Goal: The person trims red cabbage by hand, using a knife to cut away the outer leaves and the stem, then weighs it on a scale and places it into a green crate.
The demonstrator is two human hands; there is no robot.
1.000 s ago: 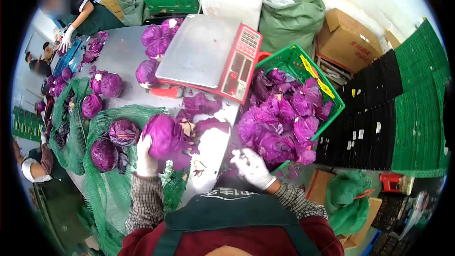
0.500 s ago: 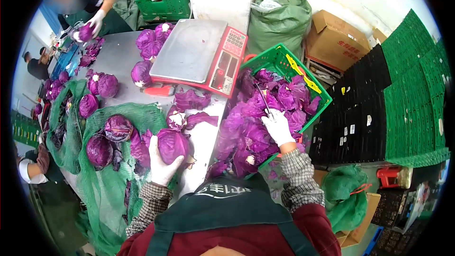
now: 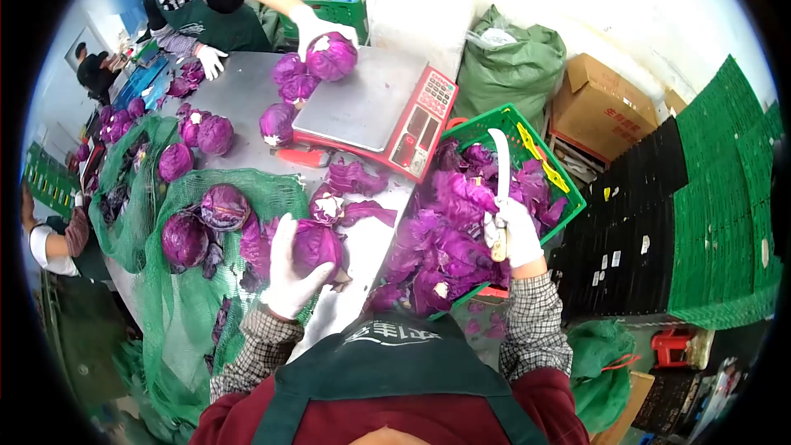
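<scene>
My left hand [image 3: 297, 274], in a white glove, cups the near left side of a red cabbage [image 3: 315, 245], thumb and fingers spread around it. A knife [image 3: 502, 156] with a pale curved blade points away from me, nearly upright in the view. My gloved right hand [image 3: 517, 231] is closed round its light handle, over the green crate [image 3: 548, 144] of loose purple leaves [image 3: 453, 235]. Just beyond my left hand lies a trimmed cabbage piece with a white stem [image 3: 327, 208]. Two more cabbages [image 3: 224, 207] [image 3: 184, 239] rest on green netting [image 3: 165, 313].
A red scale [image 3: 354, 99] stands on the metal table [image 3: 235, 86], with a red-handled tool [image 3: 303, 156] beside it. Across the table, a co-worker's gloved hand [image 3: 321, 29] holds a cabbage [image 3: 331, 56] over the scale's edge. Stacked crates [image 3: 717, 222] stand at right.
My right hand has raised the knife from the leaves and turned its blade up. My left hand stays at the cabbage. The co-worker has reached a cabbage over to the scale.
</scene>
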